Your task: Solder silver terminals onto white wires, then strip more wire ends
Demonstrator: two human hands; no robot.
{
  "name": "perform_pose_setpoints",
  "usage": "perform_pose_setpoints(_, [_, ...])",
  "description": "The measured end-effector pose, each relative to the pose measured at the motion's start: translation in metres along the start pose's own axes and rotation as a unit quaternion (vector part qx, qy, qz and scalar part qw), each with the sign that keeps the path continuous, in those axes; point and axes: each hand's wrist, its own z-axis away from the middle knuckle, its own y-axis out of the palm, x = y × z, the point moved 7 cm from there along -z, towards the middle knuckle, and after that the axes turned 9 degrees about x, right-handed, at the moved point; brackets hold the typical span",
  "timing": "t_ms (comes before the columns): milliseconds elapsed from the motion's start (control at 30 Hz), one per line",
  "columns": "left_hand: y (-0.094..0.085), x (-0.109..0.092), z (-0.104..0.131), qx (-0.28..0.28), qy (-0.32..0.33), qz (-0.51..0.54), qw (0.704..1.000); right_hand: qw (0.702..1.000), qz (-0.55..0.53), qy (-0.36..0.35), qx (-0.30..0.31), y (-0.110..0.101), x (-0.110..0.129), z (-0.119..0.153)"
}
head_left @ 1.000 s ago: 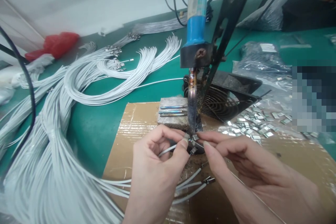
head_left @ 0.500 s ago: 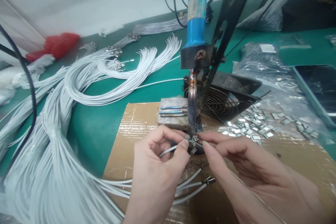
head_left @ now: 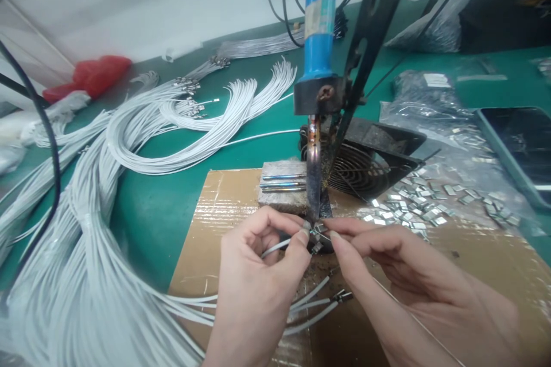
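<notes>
My left hand (head_left: 262,275) is closed in a pinch on a white cable (head_left: 276,246), its end near the small metal connectors (head_left: 317,239) under the iron. The thumb and forefinger of my right hand (head_left: 387,275) pinch a thin solder wire (head_left: 424,327) that trails back under the palm to the lower right. Between my fingertips stands the dark tip of a blue-handled soldering iron (head_left: 314,183), upright in a black bracket (head_left: 364,40). My fingers partly hide the joint, so contact there is hard to make out.
Loose metal connectors (head_left: 413,203) lie right on the cardboard (head_left: 219,206), beside a plastic bag (head_left: 430,103) and a phone (head_left: 516,143). A black fan (head_left: 365,155) sits behind the iron, a block with metal rods (head_left: 282,198) left of it. White cable bundles (head_left: 94,229) fill the left.
The soldering iron and its bracket appear slightly further left, and the tip a little lower. Both hands keep nearly the same place and grip.
</notes>
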Motion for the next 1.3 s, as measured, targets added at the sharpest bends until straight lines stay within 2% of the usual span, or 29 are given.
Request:
perform_pose_setpoints(333, [-0.002,0.003,0.003,0.013,-0.002,-0.015,1.0,1.0,0.002,-0.006,-0.004,0.004,0.006,-0.003])
perform_pose_setpoints(500, [-0.002,0.004,0.003,0.017,-0.004,-0.016,1.0,0.999,0.018,0.0,-0.026,0.002,0.007,-0.001])
perform_pose_setpoints(1000, [-0.002,0.01,0.004,0.018,-0.026,-0.006,0.999,0.999,0.031,-0.028,0.011,0.004,0.008,-0.002])
perform_pose_setpoints(1100, [0.0,0.019,0.01,0.041,-0.05,-0.004,0.998,1.0,0.015,-0.009,-0.003,0.0,0.002,-0.002])
perform_pose_setpoints(1200, [0.001,0.031,0.021,0.062,-0.067,-0.017,0.996,0.998,0.062,0.014,-0.027,-0.01,-0.008,0.002])
perform_pose_setpoints(1300, [0.0,0.037,0.036,0.047,-0.065,-0.042,0.996,0.997,0.076,0.001,0.02,-0.009,-0.014,0.009])
